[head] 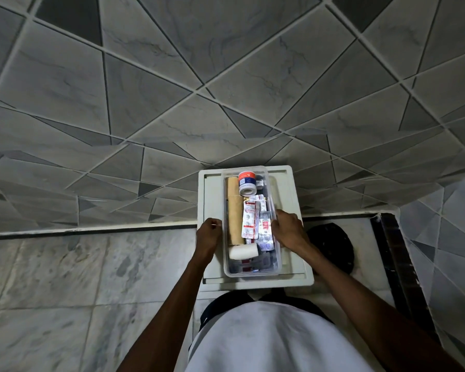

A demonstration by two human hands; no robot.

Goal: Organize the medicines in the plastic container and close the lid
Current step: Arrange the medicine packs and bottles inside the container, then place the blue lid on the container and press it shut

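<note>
Item: clear plastic container (253,273), rectangular, lid off, standing lengthwise at the centre of a small white tabletop (211,194).

Contents, far to near: white jar with orange cap (247,183), lying on its side at the far end; tan bandage roll (235,213), long, along the left wall; blister strips (250,221) with red print, stacked in the middle and right; white gauze roll (243,251), lying crosswise toward the near end; further strips beneath it at the near wall, too small to read.

Left hand (209,233): curled into a loose fist just beside the left wall of the container; grip holds nothing visible.

Right hand (289,230): on the right rim, fingers bent over into the container onto the strips; whether its grip has closed on one cannot be told.

Surroundings: grey tiled wall (226,76), marble floor (65,277).
</note>
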